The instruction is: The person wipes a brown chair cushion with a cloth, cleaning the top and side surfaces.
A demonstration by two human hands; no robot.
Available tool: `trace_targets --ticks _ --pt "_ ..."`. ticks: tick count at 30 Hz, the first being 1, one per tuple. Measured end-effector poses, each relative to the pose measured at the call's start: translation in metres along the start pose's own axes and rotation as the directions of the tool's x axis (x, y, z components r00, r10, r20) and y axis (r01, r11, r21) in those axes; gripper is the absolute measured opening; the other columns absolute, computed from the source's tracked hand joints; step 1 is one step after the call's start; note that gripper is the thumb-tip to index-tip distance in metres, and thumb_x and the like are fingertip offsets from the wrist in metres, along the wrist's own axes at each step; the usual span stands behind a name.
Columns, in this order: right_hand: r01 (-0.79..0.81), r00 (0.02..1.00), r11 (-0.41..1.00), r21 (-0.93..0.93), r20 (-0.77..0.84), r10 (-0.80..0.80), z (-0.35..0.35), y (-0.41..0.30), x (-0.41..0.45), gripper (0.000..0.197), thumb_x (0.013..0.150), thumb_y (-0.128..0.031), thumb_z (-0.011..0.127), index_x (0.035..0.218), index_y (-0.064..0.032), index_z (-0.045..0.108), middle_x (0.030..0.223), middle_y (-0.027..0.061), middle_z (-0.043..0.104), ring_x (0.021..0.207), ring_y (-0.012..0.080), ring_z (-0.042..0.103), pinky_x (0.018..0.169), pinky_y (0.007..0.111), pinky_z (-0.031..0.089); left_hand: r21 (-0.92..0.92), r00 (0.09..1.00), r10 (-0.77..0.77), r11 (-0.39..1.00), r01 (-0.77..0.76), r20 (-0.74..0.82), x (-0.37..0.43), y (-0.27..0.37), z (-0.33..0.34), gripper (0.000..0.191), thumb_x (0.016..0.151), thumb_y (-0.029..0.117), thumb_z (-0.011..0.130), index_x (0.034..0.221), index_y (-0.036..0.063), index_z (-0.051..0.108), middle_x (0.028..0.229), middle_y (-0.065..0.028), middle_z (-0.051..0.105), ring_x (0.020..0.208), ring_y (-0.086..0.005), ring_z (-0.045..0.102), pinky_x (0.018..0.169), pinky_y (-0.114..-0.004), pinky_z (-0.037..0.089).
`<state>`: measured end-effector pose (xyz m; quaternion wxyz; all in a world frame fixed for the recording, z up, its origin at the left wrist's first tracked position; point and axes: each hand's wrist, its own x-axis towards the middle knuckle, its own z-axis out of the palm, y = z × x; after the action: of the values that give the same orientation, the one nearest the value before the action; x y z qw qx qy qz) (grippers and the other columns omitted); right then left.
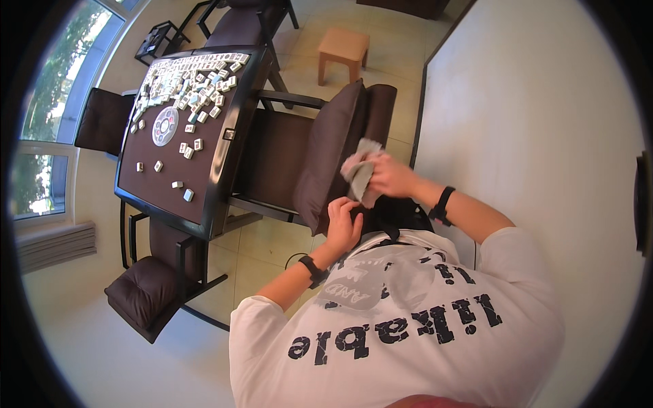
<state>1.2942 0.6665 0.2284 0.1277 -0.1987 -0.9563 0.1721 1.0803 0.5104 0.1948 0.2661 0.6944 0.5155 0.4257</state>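
Observation:
A crumpled pink and grey cloth (361, 171) is held in my right hand (390, 176), over the back of a dark brown padded chair (375, 117). My left hand (345, 223) is at the near side of the same chair back, just below the cloth, with its fingers apart; whether it touches the chair is hard to tell. A brown cushion (329, 158) leans against the inside of the chair back. The chair faces a mahjong table (168, 188) with a dark frame.
Many mahjong tiles (204, 94) lie on the table around a round centre panel (166, 126). Other brown cushioned chairs (148, 293) stand around it. An orange-brown stool (344, 43) is beyond the chair. A white wall (520, 127) runs along the right, windows (66, 76) along the left.

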Motion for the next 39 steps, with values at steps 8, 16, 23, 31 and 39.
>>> trace_targets --ticks 8,16,23,31,39 --pt "0.005 0.988 0.998 -0.061 -0.152 -0.015 -0.033 0.164 0.041 0.024 0.083 -0.025 0.068 0.101 -0.0104 0.074 0.117 0.0097 0.067 0.126 0.0305 0.052 0.112 0.045 0.035 0.060 0.996 -0.088 0.994 0.086 0.032 0.004 0.004 0.006 0.039 0.082 0.001 0.068 0.118 0.0023 0.054 0.119 -0.0200 0.052 0.114 -0.0401 0.049 0.101 -0.049 0.039" --pt "-0.317 0.811 0.894 0.317 -0.397 0.429 -0.044 0.241 0.051 0.021 0.086 -0.018 0.062 0.093 0.0018 0.067 0.102 0.0233 0.064 0.098 0.0470 0.059 0.101 0.050 0.046 0.275 0.973 -0.196 0.949 0.157 0.121 0.030 0.009 0.009 0.039 0.078 0.008 0.071 0.115 0.0045 0.058 0.117 -0.0156 0.055 0.111 -0.0370 0.052 0.096 -0.047 0.040" --pt "-0.342 0.889 0.879 0.334 -0.188 0.417 -0.065 0.244 0.061 0.020 0.091 -0.015 0.057 0.098 0.0019 0.065 0.103 0.0164 0.065 0.097 0.0386 0.061 0.087 0.046 0.052 0.313 0.969 -0.207 0.937 0.156 0.137 0.030 0.002 0.014 0.041 0.073 0.005 0.071 0.113 0.0066 0.058 0.116 -0.0132 0.055 0.109 -0.0352 0.052 0.094 -0.046 0.040" --pt "-0.256 0.896 0.965 -0.066 0.358 0.262 -0.033 0.274 0.113 0.022 0.079 -0.025 0.070 0.080 -0.0034 0.074 0.090 0.0148 0.071 0.087 0.0361 0.067 0.076 0.041 0.056 0.234 0.964 -0.221 0.955 0.184 0.146 0.029 0.002 0.011 0.046 0.072 0.007 0.077 0.115 0.0084 0.059 0.116 -0.0122 0.055 0.112 -0.0346 0.052 0.095 -0.046 0.040" --pt "-0.058 0.608 0.923 0.380 0.747 -0.269 0.004 0.341 0.157 0.055 0.064 -0.025 0.087 0.109 0.0007 0.070 0.115 0.0180 0.071 0.077 0.0303 0.072 0.073 0.039 0.059 0.216 0.953 -0.245 0.955 0.205 0.180 0.033 0.003 0.004 0.032 0.081 0.013 0.068 0.113 0.0100 0.063 0.118 -0.0096 0.057 0.114 -0.0326 0.053 0.098 -0.044 0.040"
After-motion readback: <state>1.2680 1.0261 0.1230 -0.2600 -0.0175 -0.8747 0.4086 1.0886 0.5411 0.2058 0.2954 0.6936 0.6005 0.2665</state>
